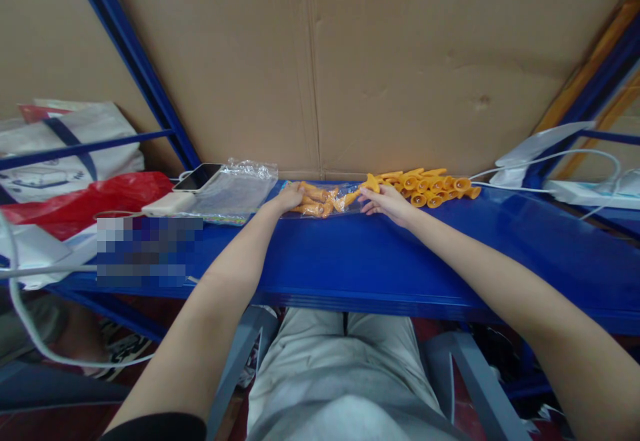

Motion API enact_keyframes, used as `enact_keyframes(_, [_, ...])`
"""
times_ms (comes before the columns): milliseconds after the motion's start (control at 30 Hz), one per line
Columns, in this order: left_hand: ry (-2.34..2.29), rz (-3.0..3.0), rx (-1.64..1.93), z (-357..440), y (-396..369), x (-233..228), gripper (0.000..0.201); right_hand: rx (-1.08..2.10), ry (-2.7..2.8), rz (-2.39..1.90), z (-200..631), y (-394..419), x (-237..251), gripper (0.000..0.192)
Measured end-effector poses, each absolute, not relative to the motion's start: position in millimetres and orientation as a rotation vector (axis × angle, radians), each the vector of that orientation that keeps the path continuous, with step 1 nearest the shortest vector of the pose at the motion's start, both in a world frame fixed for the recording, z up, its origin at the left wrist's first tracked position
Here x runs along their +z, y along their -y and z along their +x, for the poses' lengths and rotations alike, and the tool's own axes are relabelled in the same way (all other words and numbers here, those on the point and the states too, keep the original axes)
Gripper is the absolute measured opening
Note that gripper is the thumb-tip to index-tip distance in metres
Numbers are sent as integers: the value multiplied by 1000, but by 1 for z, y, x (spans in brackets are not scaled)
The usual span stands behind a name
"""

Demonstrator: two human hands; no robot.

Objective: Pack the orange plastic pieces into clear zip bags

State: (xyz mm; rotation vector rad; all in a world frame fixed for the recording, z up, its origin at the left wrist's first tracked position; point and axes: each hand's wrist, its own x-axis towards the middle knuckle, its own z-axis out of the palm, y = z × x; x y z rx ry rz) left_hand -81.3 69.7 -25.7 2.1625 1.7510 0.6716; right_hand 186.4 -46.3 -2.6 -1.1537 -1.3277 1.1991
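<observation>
A clear plastic bag (345, 200) with several orange horn-shaped pieces (313, 209) inside lies on the blue shelf. My left hand (291, 197) is closed on the bag's left end. At the right end of the bag, my right hand (387, 204) pinches a yellow-orange piece (371, 184) with a flared end, close to the bag's mouth. Just beyond that hand, a pile of similar orange pieces (425, 188) is stacked, many with their round, flared ends facing me. My fingertips are small in view, so the exact grips are partly hidden.
Flat clear bags (237, 191) lie to the left beside a phone (200, 177) and a white box (169, 203). Cardboard (380, 68) walls off the back of the blue shelf (340, 261). White cables (540, 156) run at right; a red bag (100, 201) is at left.
</observation>
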Motion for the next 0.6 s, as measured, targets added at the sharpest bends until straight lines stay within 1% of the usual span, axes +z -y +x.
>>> enact_keyframes(167, [-1772,2150,639,-77,-62,-21,48,1262,1254,-1121,190,47,6,17])
enact_keyframes(333, [-1748,2140,632,-76,-57,-17,49,1236,1161,-1190,191,41,6,21])
enact_keyframes(500, [-1693,2136,639,-78,-58,-18,43,1282,1088,-1147,189,40,6,19])
enact_keyframes(600, [-1642,2156,688,-79,-57,-20,44,1342,1160,-1159,188,41,4,16])
